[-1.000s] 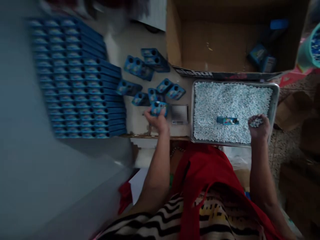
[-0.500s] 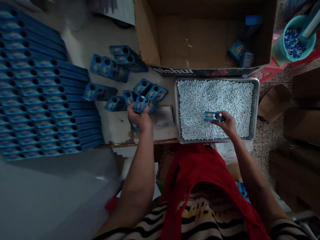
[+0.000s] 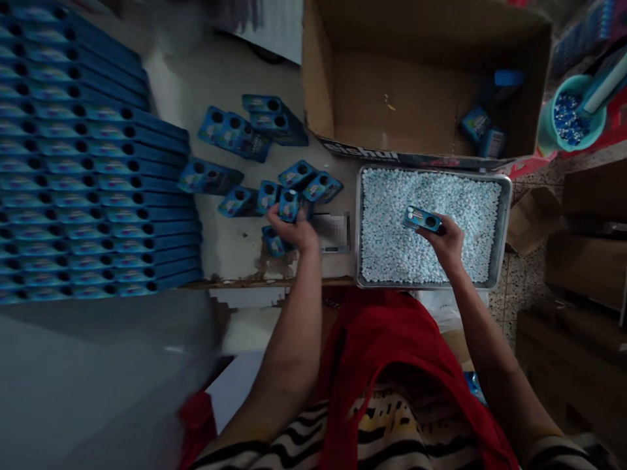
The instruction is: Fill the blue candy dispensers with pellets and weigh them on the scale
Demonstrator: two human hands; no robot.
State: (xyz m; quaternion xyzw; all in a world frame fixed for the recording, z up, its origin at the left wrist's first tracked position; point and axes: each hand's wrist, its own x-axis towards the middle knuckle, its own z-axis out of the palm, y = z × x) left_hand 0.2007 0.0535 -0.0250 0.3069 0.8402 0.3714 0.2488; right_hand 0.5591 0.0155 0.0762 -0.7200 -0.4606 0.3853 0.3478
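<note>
My right hand (image 3: 448,240) is closed round the end of a small blue box (image 3: 420,218). It holds this box above a metal tray (image 3: 505,228) full of small white and pale-blue pellets (image 3: 431,186). A dark round hole shows in the box's upper face, with a couple of white pellets at its left end. To the left, my left hand (image 3: 298,232) grips another blue box (image 3: 289,204), pale at its hole. Close around it stand similar boxes (image 3: 297,174) with dark round holes. A small flat device (image 3: 333,232), partly blurred out, lies just right of this hand.
Stacked rows of blue boxes (image 3: 98,196) fill the left side. Behind the tray, an open cardboard carton (image 3: 392,98) holds a few blue boxes. A turquoise bucket (image 3: 548,127) with shiny blue pieces stands at right. Brown cartons (image 3: 588,267) sit on the floor.
The view has shifted, so the table's contents appear farther right. The box in my right hand has tilted, and the white pellets on it now lie at its left end. My left hand keeps its box.
</note>
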